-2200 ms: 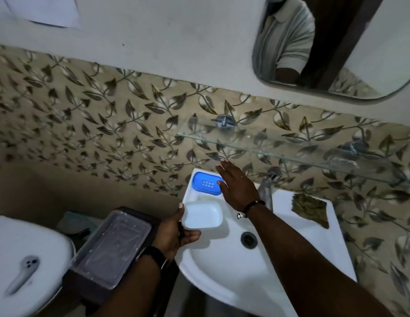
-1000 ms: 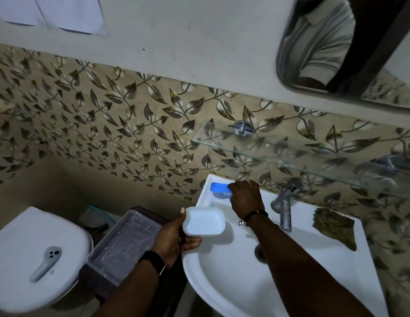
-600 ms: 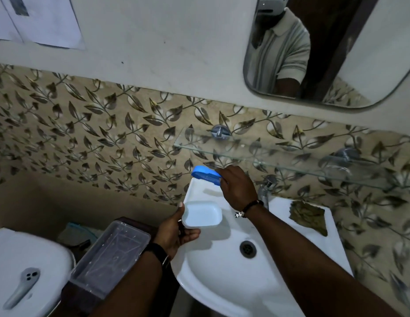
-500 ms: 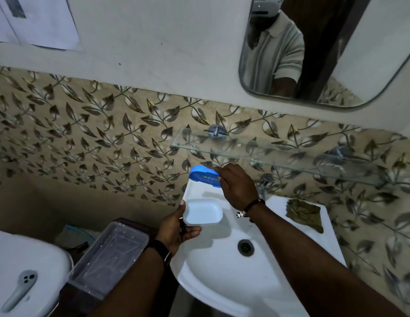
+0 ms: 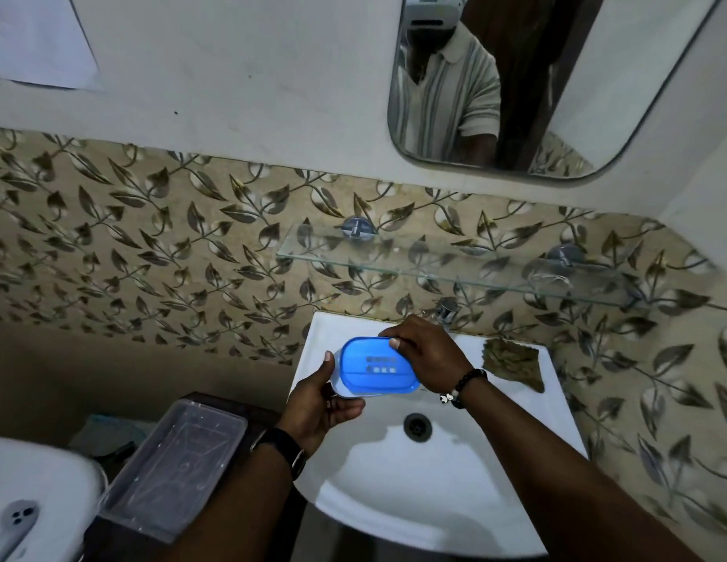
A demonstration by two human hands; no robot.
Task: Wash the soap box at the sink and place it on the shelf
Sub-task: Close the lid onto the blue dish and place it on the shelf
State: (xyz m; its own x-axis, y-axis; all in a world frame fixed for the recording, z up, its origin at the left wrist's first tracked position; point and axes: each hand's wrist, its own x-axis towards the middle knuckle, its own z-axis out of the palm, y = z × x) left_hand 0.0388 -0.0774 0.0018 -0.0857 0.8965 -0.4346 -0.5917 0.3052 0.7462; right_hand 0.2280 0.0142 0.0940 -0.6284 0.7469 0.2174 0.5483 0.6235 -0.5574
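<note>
Clear plastic, the lidded tub [image 5: 173, 470] at the left sits beside the white sink [image 5: 455, 500], its contents too dim to make out. Over the basin the left hand [image 5: 317, 407] cups the soap box [image 5: 376, 369] from the left with fingers curled under its pale base, while the right hand [image 5: 429, 356] clamps fingers [image 5: 396, 343] over the far rim of the blue slotted tray seated on top. The glass shelf [image 5: 435, 269] above carries nothing I can make out.

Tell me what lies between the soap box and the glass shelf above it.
Head view: only the sink's back rim and leaf-patterned tile wall lie between soap box and shelf.
</note>
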